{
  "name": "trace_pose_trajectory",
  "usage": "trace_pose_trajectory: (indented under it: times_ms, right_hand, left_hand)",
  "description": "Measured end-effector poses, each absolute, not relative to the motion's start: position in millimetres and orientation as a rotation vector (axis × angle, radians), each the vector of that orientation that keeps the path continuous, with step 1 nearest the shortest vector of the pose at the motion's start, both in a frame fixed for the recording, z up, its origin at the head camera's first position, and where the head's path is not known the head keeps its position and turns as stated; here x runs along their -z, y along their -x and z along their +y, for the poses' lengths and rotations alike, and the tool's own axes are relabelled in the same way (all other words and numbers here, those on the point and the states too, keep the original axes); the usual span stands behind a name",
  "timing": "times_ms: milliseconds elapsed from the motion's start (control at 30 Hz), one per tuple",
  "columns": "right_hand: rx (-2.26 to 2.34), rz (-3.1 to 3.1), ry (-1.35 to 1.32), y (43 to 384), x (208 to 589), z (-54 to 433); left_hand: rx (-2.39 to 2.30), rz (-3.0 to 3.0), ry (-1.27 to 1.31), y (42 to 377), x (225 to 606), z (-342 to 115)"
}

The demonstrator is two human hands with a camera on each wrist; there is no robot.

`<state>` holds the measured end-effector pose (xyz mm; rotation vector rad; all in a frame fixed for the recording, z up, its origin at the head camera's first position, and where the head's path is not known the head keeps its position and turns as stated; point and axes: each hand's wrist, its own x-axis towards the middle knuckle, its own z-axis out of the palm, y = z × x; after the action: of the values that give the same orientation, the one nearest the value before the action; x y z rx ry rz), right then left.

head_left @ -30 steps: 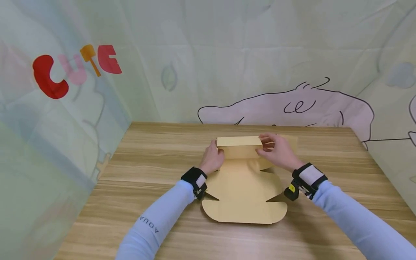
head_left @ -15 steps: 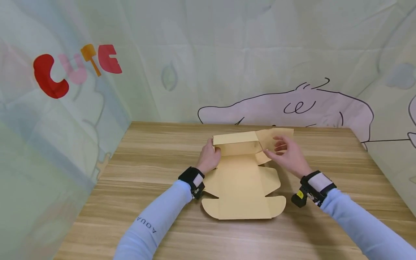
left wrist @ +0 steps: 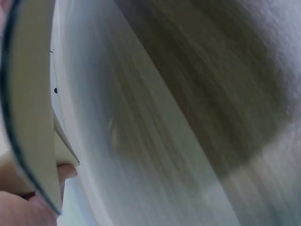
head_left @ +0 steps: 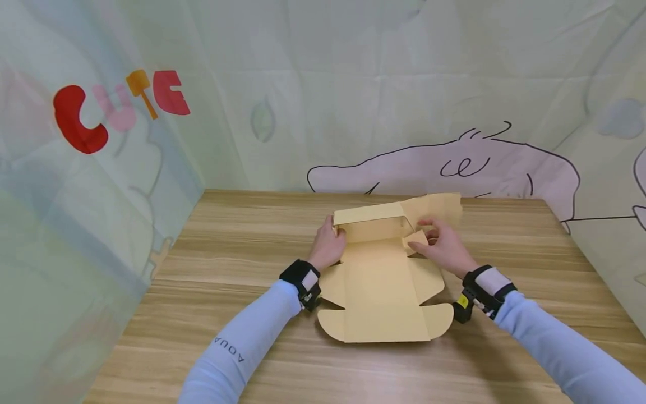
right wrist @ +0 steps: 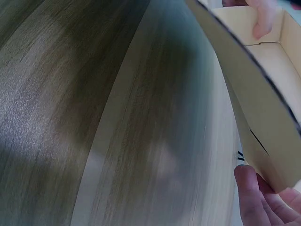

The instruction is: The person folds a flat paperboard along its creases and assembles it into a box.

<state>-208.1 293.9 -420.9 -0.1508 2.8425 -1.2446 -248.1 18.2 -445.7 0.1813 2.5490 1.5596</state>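
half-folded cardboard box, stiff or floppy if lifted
The cardboard box is probably light, being thin-walled. The creased, unfolded near flaps would likely bend easily; the far end, folded upright, may hold its shape better.

Low in the left corner, the left hand's grip (left wrist: 23,209) pinches a dark-edged, tan sheet of thin cardboard (left wrist: 33,94) that curves up the left side, while the brown, streaked wood-grain surface (left wrist: 141,155) fills the rest, crossed by a pale slanting stripe (left wrist: 167,113).
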Motion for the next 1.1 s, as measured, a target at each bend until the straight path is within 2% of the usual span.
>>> trace_pose_trajectory:
  times_ms: [1100]
  right_hand:
    - [1.270,2.836,0.304,209.8,409.9,280.0]
  left_hand:
    - [-1.511,2.598,-0.270,247.3,447.3,27.3]
